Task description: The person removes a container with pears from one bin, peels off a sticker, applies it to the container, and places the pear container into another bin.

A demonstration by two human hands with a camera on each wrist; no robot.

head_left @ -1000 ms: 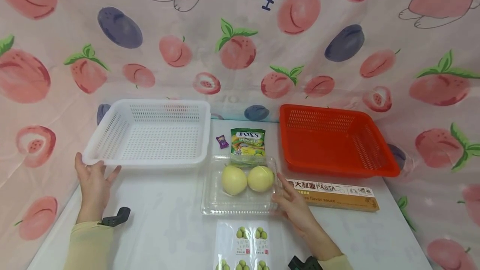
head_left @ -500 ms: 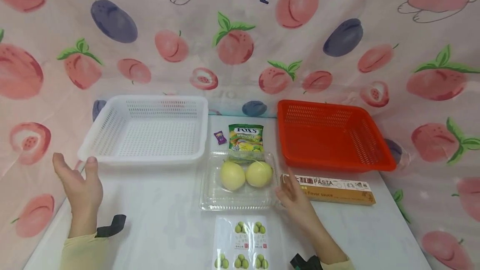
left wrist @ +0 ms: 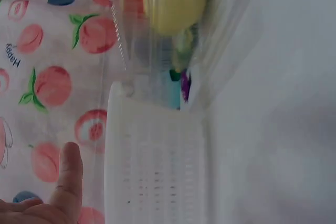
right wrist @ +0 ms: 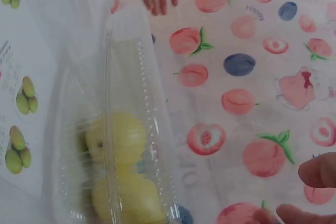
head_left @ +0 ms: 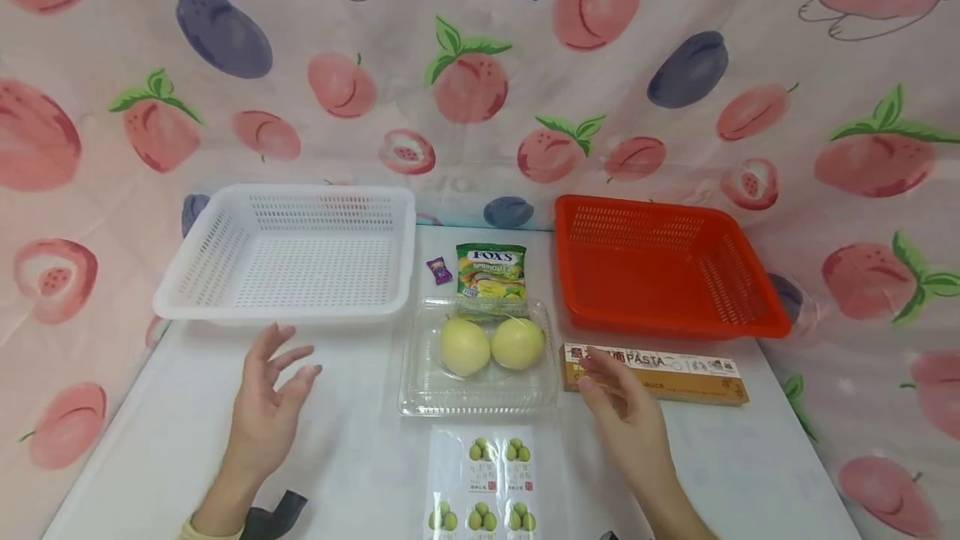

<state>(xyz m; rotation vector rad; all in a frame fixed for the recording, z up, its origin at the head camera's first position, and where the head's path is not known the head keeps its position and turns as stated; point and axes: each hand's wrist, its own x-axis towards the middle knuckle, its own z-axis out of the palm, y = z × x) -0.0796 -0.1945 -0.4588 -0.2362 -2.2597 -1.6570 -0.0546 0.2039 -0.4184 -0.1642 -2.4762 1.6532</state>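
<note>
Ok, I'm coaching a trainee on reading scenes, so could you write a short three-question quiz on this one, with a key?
1. How many yellow fruits show in the clear container: A one, B two, C three?
2. True or false: the small purple packet lies inside the white basket.
3. What, if anything, does the left hand hold?

Key: 1. B. 2. False; it lies on the table, beside the green FOX'S bag. 3. Nothing.

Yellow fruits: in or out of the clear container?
In. Both yellow fruits lie within the clear container's outline in the head view; both wrist views show fruit through its plastic.
</note>
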